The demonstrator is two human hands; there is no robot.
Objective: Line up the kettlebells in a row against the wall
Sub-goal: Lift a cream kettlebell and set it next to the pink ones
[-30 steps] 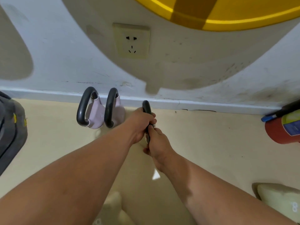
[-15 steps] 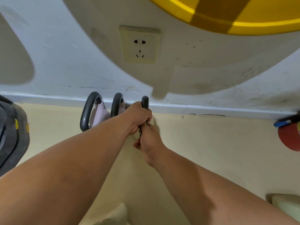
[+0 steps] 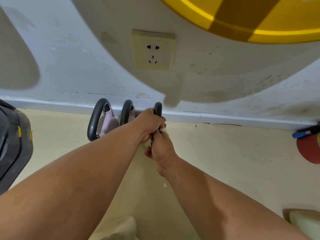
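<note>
Here, both bare hands close on the smooth dark-grey looped handle of a third kettlebell (image 3: 158, 110) at the foot of the wall: the left hand (image 3: 150, 126) wraps the upper part of the loop, the right hand (image 3: 160, 148) clasps it lower down, the two touching; the body of this kettlebell is hidden beneath the hands, so whether it rests on the floor cannot be told; just to its left stand two pale lilac matt kettlebells with the same rounded grey handles, the farther one (image 3: 102, 121) showing its tapered body, the nearer one (image 3: 127, 111) largely covered by the left forearm; all three sit side by side along the white skirting board (image 3: 225, 117); the scuffed white wall (image 3: 72, 66) carries a cream rectangular plastic socket plate (image 3: 153, 50) and a curved yellow painted band (image 3: 259, 19); the floor (image 3: 225, 161) is smooth pale yellow; a red cylindrical object (image 3: 309, 149) lies at the right edge; a dark grey ribbed object (image 3: 12, 146) occupies the left edge.
</note>
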